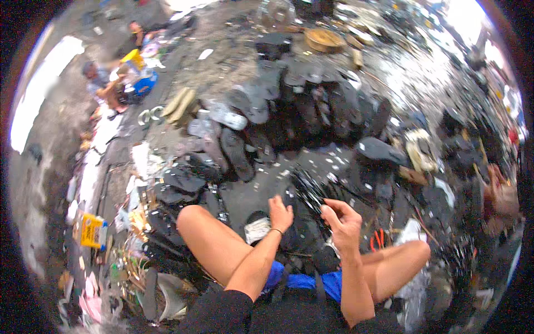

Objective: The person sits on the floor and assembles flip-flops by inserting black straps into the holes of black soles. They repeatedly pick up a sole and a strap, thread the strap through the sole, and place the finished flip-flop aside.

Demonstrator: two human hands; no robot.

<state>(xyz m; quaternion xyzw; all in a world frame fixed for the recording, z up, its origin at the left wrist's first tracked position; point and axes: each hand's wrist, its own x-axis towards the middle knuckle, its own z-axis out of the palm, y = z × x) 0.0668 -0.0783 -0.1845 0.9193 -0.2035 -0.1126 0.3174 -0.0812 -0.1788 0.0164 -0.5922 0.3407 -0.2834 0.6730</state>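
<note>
My right-hand fingers (337,207) pinch the black strap bundle (307,192), which fans toward ten o'clock. Left hand (281,213) rests flat, fingers together. Black sandal pile (311,111) at twelve; orange pliers (378,238) at four.

Person's own body only: black short sleeves (222,312) on both upper arms, forearms bare. Thin dark band (276,230) round the left wrist. Bright blue shorts (334,284) at the lap; knees and lower legs bare. Both hands (281,214) bare, no gloves, no rings discernible.
</note>
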